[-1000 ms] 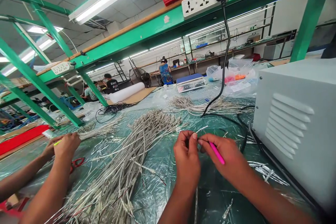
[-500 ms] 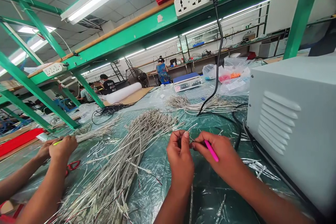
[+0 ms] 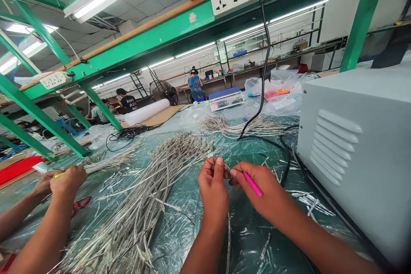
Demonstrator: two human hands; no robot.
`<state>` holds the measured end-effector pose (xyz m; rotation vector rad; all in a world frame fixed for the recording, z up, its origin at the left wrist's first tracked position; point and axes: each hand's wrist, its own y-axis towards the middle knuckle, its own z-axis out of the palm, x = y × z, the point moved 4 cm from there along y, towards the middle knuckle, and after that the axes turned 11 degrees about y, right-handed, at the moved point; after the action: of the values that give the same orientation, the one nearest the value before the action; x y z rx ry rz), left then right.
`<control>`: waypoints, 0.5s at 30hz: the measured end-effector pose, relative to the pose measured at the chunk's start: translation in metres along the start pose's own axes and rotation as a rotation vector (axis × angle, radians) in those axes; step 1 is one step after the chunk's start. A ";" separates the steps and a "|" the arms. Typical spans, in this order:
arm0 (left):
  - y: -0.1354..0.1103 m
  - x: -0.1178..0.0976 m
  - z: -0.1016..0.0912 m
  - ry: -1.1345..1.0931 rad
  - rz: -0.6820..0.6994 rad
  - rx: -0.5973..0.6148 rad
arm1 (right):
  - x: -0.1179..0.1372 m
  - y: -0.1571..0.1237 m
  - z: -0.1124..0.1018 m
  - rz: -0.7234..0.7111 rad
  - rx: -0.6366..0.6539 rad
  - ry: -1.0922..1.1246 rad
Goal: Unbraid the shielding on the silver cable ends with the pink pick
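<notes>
My left hand [image 3: 214, 184] is closed, thumb and fingers pinching a thin grey cable [image 3: 228, 239] near its end. The rest of that cable hangs below the wrist, and a short tip pokes out above the fingertips. Close by on the right, my right hand [image 3: 260, 182] is closed around a pink pen-like tool [image 3: 252, 183], its fingertips almost meeting the left ones at the cable end. The tool's working tip is hidden by the fingers. Left of my hands lies a large bundle of clear-sheathed grey cables [image 3: 160, 175], some with dark and red wire ends showing.
A grey vented metal box [image 3: 353, 145] stands at right, with a black power cord [image 3: 265, 60] hanging nearby. Foil scraps [image 3: 313, 203] lie beside it. At left, a co-worker's hands [image 3: 66, 180] hold a yellow-green tool near red-handled scissors [image 3: 82, 202]. A second cable bundle [image 3: 244, 126] lies behind.
The view has shifted slightly, so the surroundings sit a little further left. The cable's tip now shows above my left fingertips. Both hands keep their grips.
</notes>
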<state>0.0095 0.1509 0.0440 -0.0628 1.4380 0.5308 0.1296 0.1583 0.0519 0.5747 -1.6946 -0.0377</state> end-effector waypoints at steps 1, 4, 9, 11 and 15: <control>0.002 0.002 -0.001 -0.027 -0.008 0.011 | 0.000 0.000 0.000 0.002 0.001 0.023; 0.006 0.007 0.001 -0.136 -0.064 0.082 | -0.001 0.002 -0.001 0.013 -0.013 0.114; 0.007 0.004 0.005 -0.285 -0.122 0.125 | -0.004 0.003 -0.004 0.018 -0.084 0.214; 0.006 0.001 0.006 -0.323 -0.137 0.128 | -0.004 0.002 -0.004 0.024 -0.103 0.248; 0.005 -0.001 0.007 -0.356 -0.173 0.154 | -0.005 0.001 -0.002 0.014 -0.101 0.304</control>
<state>0.0143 0.1575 0.0471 0.0294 1.1086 0.2705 0.1316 0.1618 0.0487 0.4668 -1.3926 -0.0245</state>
